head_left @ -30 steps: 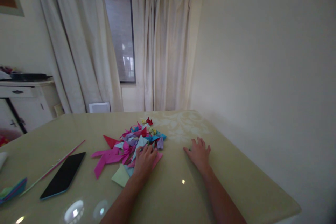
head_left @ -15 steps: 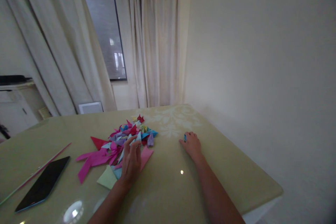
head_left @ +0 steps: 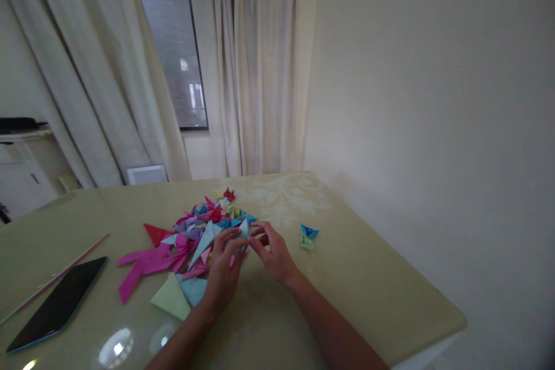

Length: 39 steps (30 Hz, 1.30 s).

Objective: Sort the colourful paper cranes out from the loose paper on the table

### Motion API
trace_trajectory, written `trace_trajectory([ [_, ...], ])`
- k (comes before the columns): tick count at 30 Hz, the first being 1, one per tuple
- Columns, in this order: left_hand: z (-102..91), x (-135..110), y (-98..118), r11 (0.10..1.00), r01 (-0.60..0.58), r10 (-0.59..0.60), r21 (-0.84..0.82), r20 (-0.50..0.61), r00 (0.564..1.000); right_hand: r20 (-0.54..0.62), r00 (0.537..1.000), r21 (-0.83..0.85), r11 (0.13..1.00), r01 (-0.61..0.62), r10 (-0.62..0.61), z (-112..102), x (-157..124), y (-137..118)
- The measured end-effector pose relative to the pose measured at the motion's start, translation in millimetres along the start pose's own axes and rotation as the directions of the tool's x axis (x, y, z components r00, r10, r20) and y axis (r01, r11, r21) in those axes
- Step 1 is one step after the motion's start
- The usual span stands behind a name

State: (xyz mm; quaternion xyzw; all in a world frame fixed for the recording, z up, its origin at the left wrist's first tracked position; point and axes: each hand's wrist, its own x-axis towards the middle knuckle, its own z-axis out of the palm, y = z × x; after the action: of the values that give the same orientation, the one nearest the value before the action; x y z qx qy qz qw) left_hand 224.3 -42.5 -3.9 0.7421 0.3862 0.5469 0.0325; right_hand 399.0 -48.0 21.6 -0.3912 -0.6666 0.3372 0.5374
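A heap of folded coloured paper pieces (head_left: 203, 225) lies on the beige table (head_left: 368, 277). My left hand (head_left: 223, 269) and my right hand (head_left: 273, 254) meet at the heap's right edge, fingers pinched together on a small pale paper piece (head_left: 245, 230). A flat pink sheet (head_left: 143, 263), a pale green sheet (head_left: 171, 299) and a light blue sheet (head_left: 193, 289) lie by my left wrist. A small blue and green folded piece (head_left: 309, 236) sits alone to the right of my right hand.
A black phone (head_left: 56, 303) and a thin pink stick (head_left: 56, 277) lie at the table's left. Curtains (head_left: 255, 69) and a window (head_left: 171, 46) stand behind the table. A plain wall (head_left: 433, 98) runs along the table's right edge. A white cabinet (head_left: 17, 179) is at far left.
My right hand left the small blue and green piece on the table and came left to the heap. Both hands now pinch a pale paper piece together.
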Motion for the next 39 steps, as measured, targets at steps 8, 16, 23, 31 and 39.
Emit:
trace_trajectory([
  [8, 2.9, -3, -11, 0.999, -0.047, 0.047, 0.003, -0.007, 0.999, 0.153, 0.988, 0.122, 0.992, -0.02, 0.002, 2, -6, 10],
  [16, 11.7, -10, 2, 0.997, -0.067, 0.071, -0.047, 0.104, 0.992, 0.016, 0.998, 0.054, 0.997, -0.061, 0.06, -10, 0, 24],
  [23, 5.1, 0, 1, 0.999, 0.008, -0.01, 0.031, 0.068, 0.998, -0.22, 0.969, 0.05, 0.993, -0.103, 0.111, -26, 9, 35],
  [31, -6.2, -1, 32, 0.987, -0.142, 0.151, -0.071, 0.158, 0.976, -0.286, 0.948, 0.032, 0.99, -0.139, 0.143, -23, 11, 43],
  [39, -41.5, -20, 138, 0.586, 0.398, 0.153, -0.705, 0.579, 0.801, -0.308, 0.943, 0.063, 0.991, -0.115, 0.129, -20, 14, 43],
])
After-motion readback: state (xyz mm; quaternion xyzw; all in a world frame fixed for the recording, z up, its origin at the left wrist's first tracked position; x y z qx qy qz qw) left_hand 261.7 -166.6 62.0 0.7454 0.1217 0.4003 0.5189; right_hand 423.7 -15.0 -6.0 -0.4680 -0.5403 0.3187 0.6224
